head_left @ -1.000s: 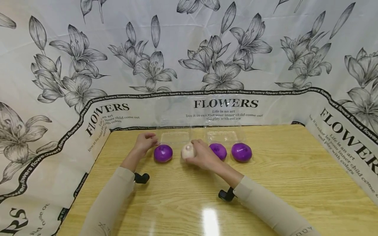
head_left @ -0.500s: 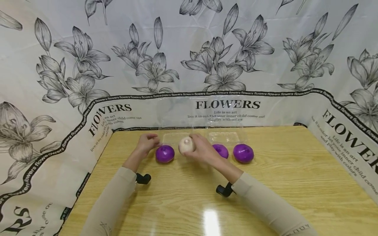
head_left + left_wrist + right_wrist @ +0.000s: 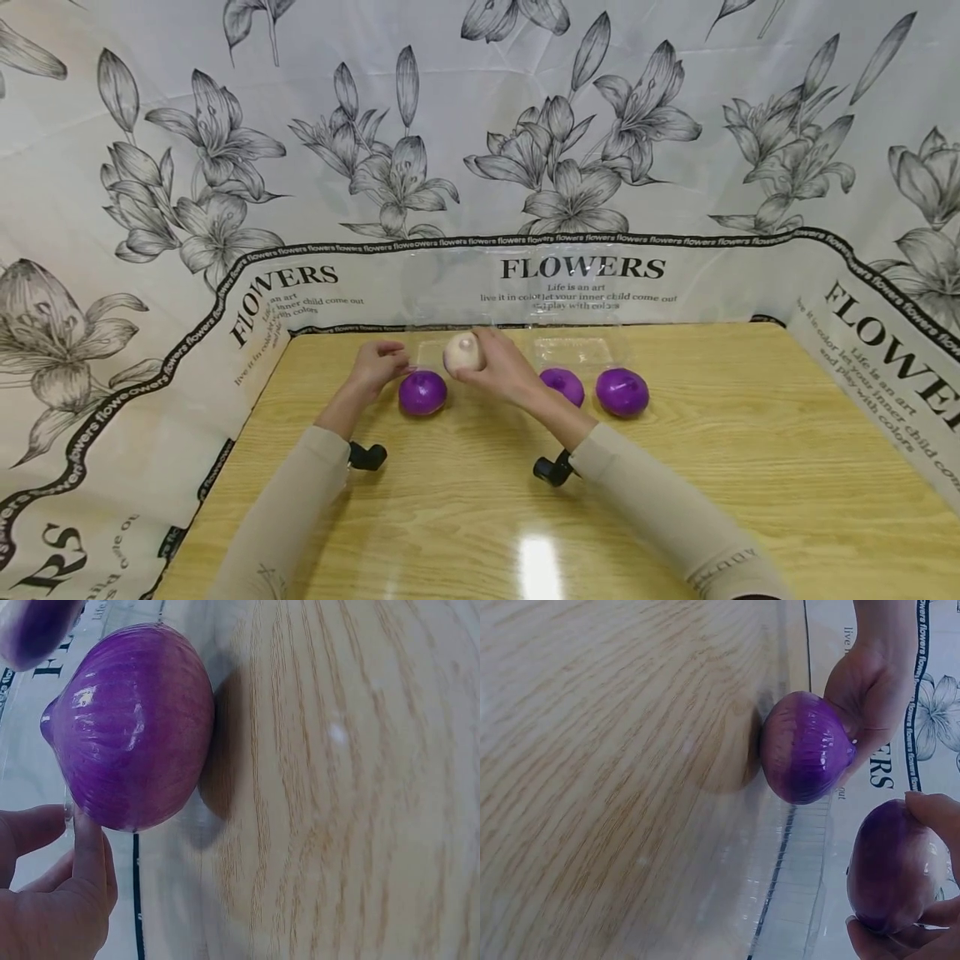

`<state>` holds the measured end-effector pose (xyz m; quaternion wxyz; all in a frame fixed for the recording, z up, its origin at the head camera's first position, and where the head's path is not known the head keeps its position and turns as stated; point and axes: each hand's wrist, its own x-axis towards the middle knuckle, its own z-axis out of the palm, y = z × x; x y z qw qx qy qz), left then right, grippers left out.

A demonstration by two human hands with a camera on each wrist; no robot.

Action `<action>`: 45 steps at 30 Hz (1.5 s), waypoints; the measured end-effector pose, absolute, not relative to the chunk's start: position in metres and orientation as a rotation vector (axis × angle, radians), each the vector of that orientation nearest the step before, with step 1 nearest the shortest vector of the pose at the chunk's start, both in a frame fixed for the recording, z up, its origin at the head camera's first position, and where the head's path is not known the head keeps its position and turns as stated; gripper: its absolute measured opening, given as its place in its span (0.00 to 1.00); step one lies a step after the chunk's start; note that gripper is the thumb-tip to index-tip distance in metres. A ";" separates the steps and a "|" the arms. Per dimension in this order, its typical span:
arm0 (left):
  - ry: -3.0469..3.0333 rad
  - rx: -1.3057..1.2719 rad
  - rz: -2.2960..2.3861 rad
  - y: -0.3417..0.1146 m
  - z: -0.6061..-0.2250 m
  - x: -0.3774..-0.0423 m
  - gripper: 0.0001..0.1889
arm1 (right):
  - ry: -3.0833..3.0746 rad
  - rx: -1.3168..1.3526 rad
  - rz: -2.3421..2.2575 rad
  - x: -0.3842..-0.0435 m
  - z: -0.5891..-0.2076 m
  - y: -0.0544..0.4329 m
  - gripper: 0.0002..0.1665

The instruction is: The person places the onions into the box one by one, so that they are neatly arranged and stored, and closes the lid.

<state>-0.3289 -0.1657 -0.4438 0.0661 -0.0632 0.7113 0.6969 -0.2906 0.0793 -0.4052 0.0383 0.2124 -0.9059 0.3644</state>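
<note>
My right hand [image 3: 501, 364] grips a purple onion [image 3: 461, 353], its pale end towards the head camera, raised at the front of the left clear plastic box [image 3: 431, 354]. In the right wrist view, thumb and fingers wrap the sides of this onion [image 3: 891, 862]. My left hand [image 3: 375, 367] pinches the thin clear edge of that box between thumb and finger, as the left wrist view shows. Right beside those fingers, another purple onion [image 3: 135, 735] sits on the table. Two more purple onions, a middle one [image 3: 564, 386] and a right one [image 3: 622, 392], lie to the right.
A second clear plastic box [image 3: 575, 350] stands open behind the right pair of onions, its lid raised against the flower-printed cloth [image 3: 585, 292]. Cloth surrounds the wooden table [image 3: 712, 433] at the back and sides. Black wrist mounts [image 3: 553, 469] hang under both forearms.
The right hand has lifted its onion off the table and carried it up and left, towards the left box. The left hand keeps its place at the box's edge.
</note>
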 end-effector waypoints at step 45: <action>2.136 -0.180 2.110 -0.167 -0.446 -0.331 0.25 | -2.772 0.483 1.200 -0.336 -0.425 0.048 0.42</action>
